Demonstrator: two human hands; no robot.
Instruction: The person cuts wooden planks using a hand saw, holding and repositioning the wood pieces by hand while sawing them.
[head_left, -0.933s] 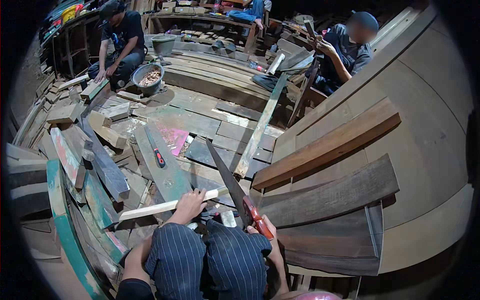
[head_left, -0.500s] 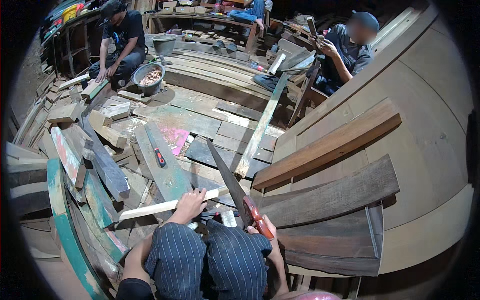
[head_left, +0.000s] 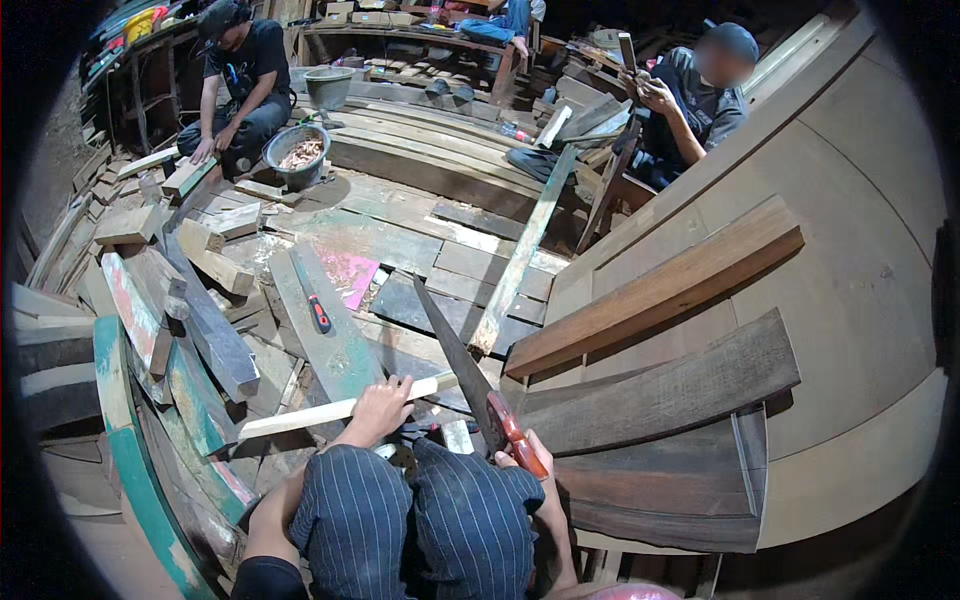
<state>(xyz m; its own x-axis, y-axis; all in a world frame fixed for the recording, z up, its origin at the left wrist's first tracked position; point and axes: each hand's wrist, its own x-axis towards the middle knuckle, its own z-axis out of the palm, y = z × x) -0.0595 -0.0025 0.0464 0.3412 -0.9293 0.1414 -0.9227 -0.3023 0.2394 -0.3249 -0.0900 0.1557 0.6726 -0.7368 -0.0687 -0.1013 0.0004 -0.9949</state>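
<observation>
My left hand [head_left: 378,412] grips a long pale wooden strip [head_left: 295,419] lying slantwise beyond my knees. My right hand [head_left: 530,450] holds the red-brown handle of a handsaw [head_left: 455,345], whose long dark blade points up and away, crossing near the strip's right end. A small pale block [head_left: 457,437] sits below the strip beside my knee. A tool with a red-and-black handle [head_left: 319,314] rests on a painted board [head_left: 315,335] ahead of me. My striped trouser legs [head_left: 355,515] fill the bottom middle, hiding part of both arms.
Stacked offcuts [head_left: 130,228] crowd the left; brown beams [head_left: 650,285] lie on panels at right. A long batten [head_left: 522,250] slants across the plank floor. Co-workers sit back left [head_left: 245,90] and right [head_left: 680,110], another person's legs [head_left: 490,30] behind. A bucket of shavings [head_left: 296,158] stands left of centre.
My hands, the saw and the strip look unmoved. The co-worker at the right has tilted the piece in their hands slightly more upright.
</observation>
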